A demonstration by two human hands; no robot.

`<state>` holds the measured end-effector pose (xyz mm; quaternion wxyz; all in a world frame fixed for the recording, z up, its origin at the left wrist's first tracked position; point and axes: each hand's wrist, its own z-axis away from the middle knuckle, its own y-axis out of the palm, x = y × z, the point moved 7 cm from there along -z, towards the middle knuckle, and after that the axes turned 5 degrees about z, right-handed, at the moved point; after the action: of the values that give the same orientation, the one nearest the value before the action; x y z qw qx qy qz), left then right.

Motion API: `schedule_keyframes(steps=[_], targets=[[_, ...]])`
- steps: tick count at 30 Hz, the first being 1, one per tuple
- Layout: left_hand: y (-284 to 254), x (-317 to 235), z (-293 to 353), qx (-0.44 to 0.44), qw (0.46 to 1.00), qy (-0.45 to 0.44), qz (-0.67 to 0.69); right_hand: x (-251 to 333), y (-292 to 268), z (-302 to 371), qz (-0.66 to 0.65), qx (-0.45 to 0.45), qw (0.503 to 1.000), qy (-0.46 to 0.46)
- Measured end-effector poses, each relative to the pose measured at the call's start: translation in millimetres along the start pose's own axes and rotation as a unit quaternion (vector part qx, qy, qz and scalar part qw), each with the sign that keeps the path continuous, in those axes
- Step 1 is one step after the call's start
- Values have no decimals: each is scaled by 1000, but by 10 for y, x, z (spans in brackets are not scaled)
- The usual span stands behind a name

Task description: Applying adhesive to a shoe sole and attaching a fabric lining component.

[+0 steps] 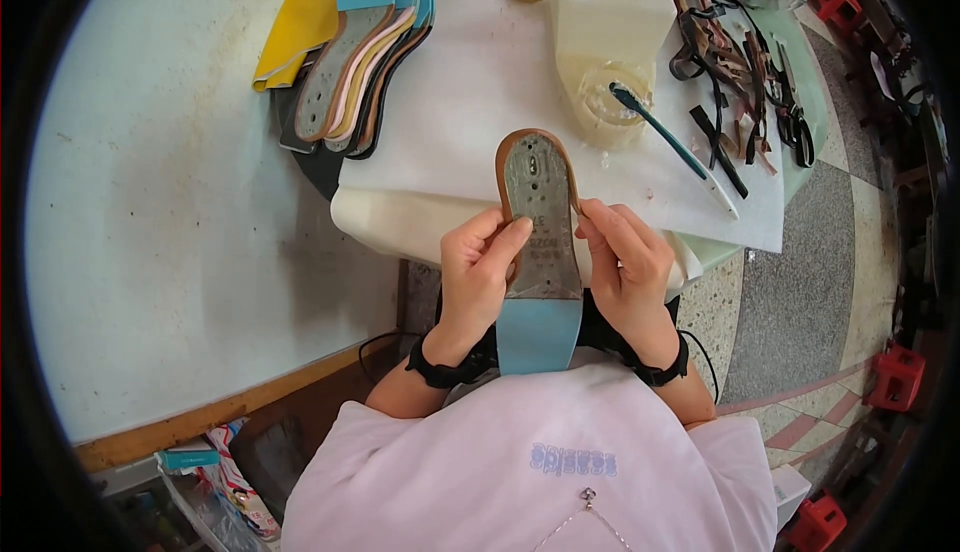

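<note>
Above the near table edge I hold a shoe insole point(540, 192), its grey board face up with a brown rim round the rounded far end. A light blue section point(540, 335) covers the end nearest my chest. My left hand point(478, 270) grips the insole's left side, thumb on the grey face and fingers underneath. On the opposite side, my right hand point(630, 262) pinches the brown rim between thumb and forefinger. What lies beneath the insole is hidden.
Stacked insoles point(350, 72) with blue ends lie at the table's far left. A cloudy plastic jug point(615, 12) has a teal-and-white brush point(680, 147) leaning at its opening. Leather scraps point(745, 77) and black-handled scissors point(797, 127) sit on the right. The wall point(190, 192) borders the left.
</note>
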<state>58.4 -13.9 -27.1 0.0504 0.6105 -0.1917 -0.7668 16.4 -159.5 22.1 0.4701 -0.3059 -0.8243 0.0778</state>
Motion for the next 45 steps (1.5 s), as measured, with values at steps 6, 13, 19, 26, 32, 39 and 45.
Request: schedule_keyframes(steps=[6, 13, 19, 26, 32, 39, 45], targets=[[-2, 20, 3, 2, 1000, 3, 3, 4, 11, 14, -2, 7, 1000, 1], [-18, 18, -4, -4, 1000, 3, 0, -6, 23, 46, -12, 26, 1000, 7], [-28, 30, -24, -7, 1000, 9, -5, -37, 36, 70, -23, 46, 999, -6], [-7, 43, -57, 4, 1000, 5, 1, -28, 23, 127, -4, 49, 999, -24], [4, 63, -75, 3, 1000, -2, 5, -41, 24, 165, 30, 49, 998, -38], [15, 85, -105, 16, 1000, -10, 4, -26, 13, 172, 71, 41, 996, -46], [14, 47, -97, -2, 1000, -9, -6, -10, 33, 173, 41, 69, 997, -15]])
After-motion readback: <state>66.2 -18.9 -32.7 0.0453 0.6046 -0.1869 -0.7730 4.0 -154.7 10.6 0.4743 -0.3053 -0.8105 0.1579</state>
